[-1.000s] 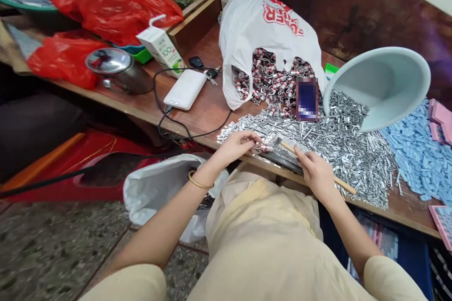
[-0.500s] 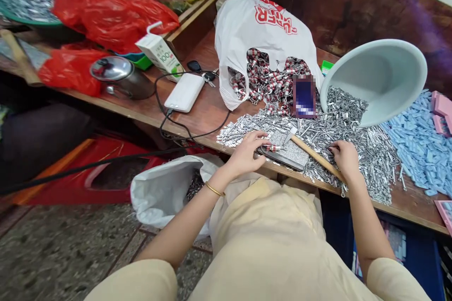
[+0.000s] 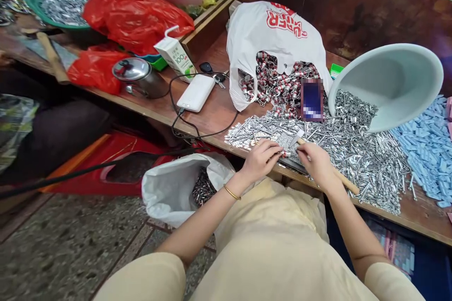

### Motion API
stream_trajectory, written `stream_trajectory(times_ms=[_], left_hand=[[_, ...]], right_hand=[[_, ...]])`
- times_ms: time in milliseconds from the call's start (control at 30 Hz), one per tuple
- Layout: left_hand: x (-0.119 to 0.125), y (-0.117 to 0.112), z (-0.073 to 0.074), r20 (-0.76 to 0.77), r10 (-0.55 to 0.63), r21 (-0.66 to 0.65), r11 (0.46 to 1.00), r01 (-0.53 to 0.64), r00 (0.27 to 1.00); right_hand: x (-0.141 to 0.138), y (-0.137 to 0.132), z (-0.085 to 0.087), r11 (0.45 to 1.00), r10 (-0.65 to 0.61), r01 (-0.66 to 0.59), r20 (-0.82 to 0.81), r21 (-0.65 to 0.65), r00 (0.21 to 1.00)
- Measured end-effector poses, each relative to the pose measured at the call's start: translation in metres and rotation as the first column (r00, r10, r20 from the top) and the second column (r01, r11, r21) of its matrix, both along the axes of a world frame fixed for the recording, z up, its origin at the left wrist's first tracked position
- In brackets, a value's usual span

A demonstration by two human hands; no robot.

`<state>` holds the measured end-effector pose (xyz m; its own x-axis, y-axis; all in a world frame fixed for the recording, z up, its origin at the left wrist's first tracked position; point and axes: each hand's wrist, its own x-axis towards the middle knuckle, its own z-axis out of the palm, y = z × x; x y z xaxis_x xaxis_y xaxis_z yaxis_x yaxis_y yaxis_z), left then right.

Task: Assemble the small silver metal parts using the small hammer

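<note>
My left hand (image 3: 262,161) is closed around a small red-and-silver cylindrical piece (image 3: 285,154) at the table's front edge. Facing it, the fingertips of my right hand (image 3: 317,163) are pinched together close to that piece's end; what they grip is too small to make out. Between my hands lies a grey speckled block (image 3: 285,140), partly covered by them. A hammer (image 3: 347,183) rests with its head by the block and its wooden handle passing under my right hand. Loose small silver metal parts (image 3: 374,169) spread all around.
Behind my hands, a white plastic bag (image 3: 278,28) spills red-and-silver pieces beside a pixelated dark rectangle (image 3: 312,99). A tilted grey basin (image 3: 416,89) and blue parts (image 3: 427,150) lie right. Leftward are a white power bank (image 3: 196,93), cable, metal mug (image 3: 150,84) and open sack (image 3: 162,193).
My right hand has moved left from the metal parts and the hammer handle to the piece in my left hand. The view has shifted slightly left.
</note>
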<state>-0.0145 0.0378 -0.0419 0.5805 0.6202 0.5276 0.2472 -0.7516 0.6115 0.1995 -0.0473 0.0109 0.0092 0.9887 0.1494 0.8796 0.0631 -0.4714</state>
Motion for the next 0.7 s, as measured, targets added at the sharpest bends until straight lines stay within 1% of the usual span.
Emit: stream_trajectory(times_ms=[33,100,167,267,367,467,567,700], left_hand=[[0.002,-0.001,0.000,0.005,0.010,-0.003,1.000,-0.010,1.000],[0.004,-0.003,0.000,0.017,0.025,-0.028,0.999,-0.025,1.000],[0.004,-0.003,-0.003,0.020,0.034,-0.072,0.997,-0.033,0.999],[0.003,0.000,-0.008,0.010,0.047,-0.124,0.991,-0.045,0.999],[0.003,0.002,-0.010,0.012,0.038,-0.113,0.993,-0.036,0.999],[0.003,0.003,-0.010,0.005,0.023,-0.072,0.997,-0.022,1.000],[0.004,0.004,-0.009,0.007,0.024,-0.031,0.999,-0.023,1.000],[0.004,0.005,-0.008,-0.005,0.018,-0.013,1.000,-0.018,1.000]], right_hand=[[-0.009,0.006,0.000,0.998,0.063,-0.062,0.073,-0.013,0.995],[-0.021,0.017,0.001,0.986,0.162,-0.152,0.223,-0.061,0.961],[-0.025,0.024,0.007,0.970,0.239,-0.209,0.339,-0.122,0.910],[-0.026,0.031,0.016,0.937,0.345,-0.279,0.455,-0.208,0.821],[-0.027,0.039,0.024,0.903,0.430,-0.341,0.530,-0.263,0.731],[-0.029,0.045,0.028,0.876,0.482,-0.376,0.573,-0.303,0.663],[-0.030,0.048,0.031,0.859,0.511,-0.401,0.586,-0.319,0.629],[-0.032,0.049,0.033,0.857,0.515,-0.390,0.591,-0.337,0.621]])
